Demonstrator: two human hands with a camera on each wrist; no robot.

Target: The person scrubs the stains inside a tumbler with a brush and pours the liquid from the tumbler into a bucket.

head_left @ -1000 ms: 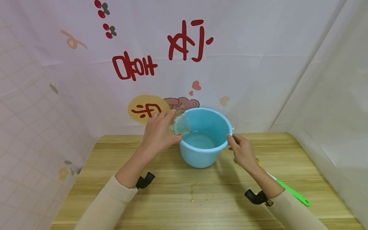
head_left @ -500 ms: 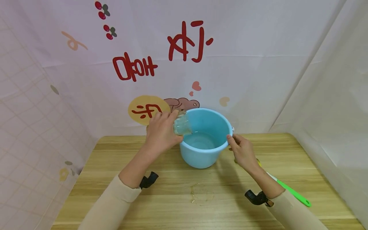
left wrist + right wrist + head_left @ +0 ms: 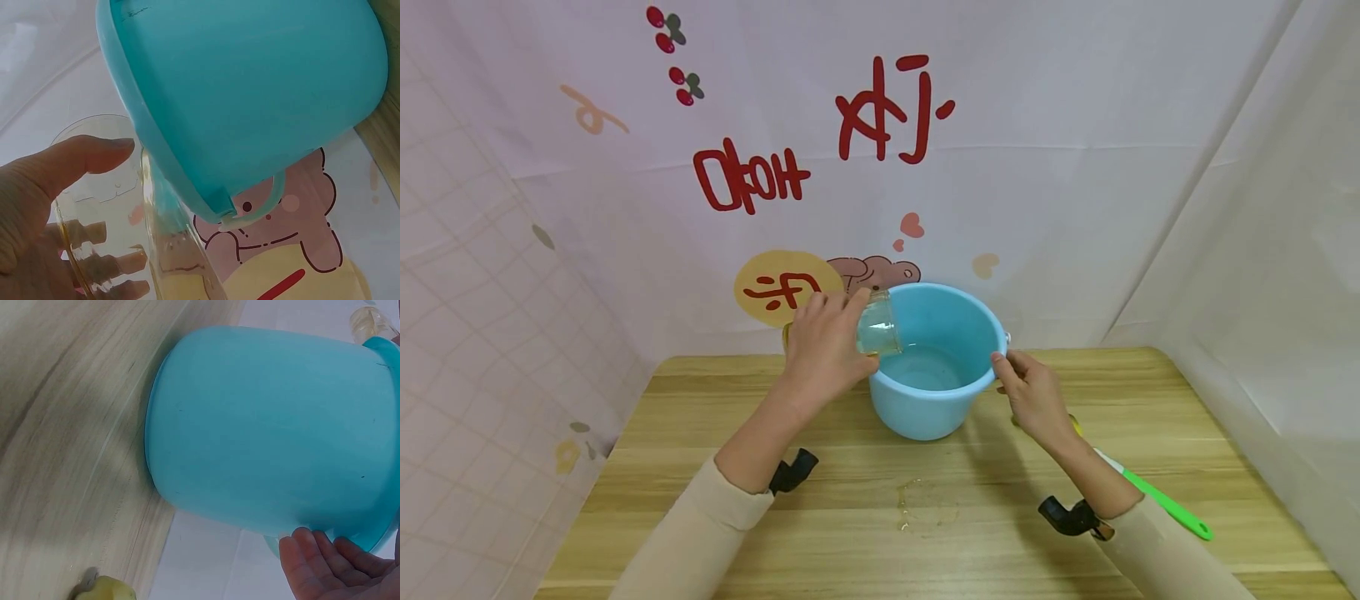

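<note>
A clear glass cup (image 3: 878, 327) is tipped on its side, its mouth over the left rim of a light blue bucket (image 3: 921, 412). My left hand (image 3: 822, 346) grips the cup; the left wrist view shows the thumb and fingers around the clear cup wall (image 3: 112, 194). A shallow layer of water (image 3: 925, 367) covers the bucket's bottom. On the bucket's right side, my right hand (image 3: 1036, 396) holds the rim, thumb on top. In the right wrist view, its fingers (image 3: 319, 559) lie under the rim against the outer wall.
A wet ring (image 3: 904, 504) marks the wooden table (image 3: 820, 533) in front of the bucket. To the right, partly behind the right forearm, lies a tool with a green handle (image 3: 1172, 508) and a yellow end (image 3: 1077, 425). A printed cloth (image 3: 1045, 208) hangs behind.
The left hand has shifted slightly right and tilted the cup further, its mouth now angled down into the bucket. The right hand and the bucket stay put.
</note>
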